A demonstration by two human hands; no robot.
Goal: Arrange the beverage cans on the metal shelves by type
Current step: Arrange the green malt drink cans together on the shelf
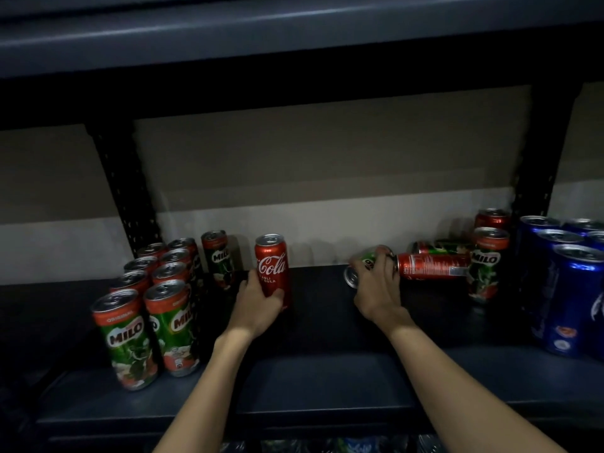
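Observation:
On the dark metal shelf [310, 380], my left hand [258, 305] grips an upright red Coca-Cola can [272, 266] near the middle. My right hand [376, 289] grips a Milo can [361, 268] that lies on its side. Just right of it lie a red Coca-Cola can [431, 266] and, behind that, another Milo can [441, 248]. Several upright Milo cans [157, 305] stand grouped at the left, with one more Milo can [219, 256] behind them. At the right stand a Milo can [488, 263] and a red can [492, 219].
Several tall blue cans [568, 289] stand at the far right. Perforated black uprights [127, 197] rise at the back left and back right. An upper shelf [294, 34] hangs low overhead. More cans show dimly below the shelf's front edge.

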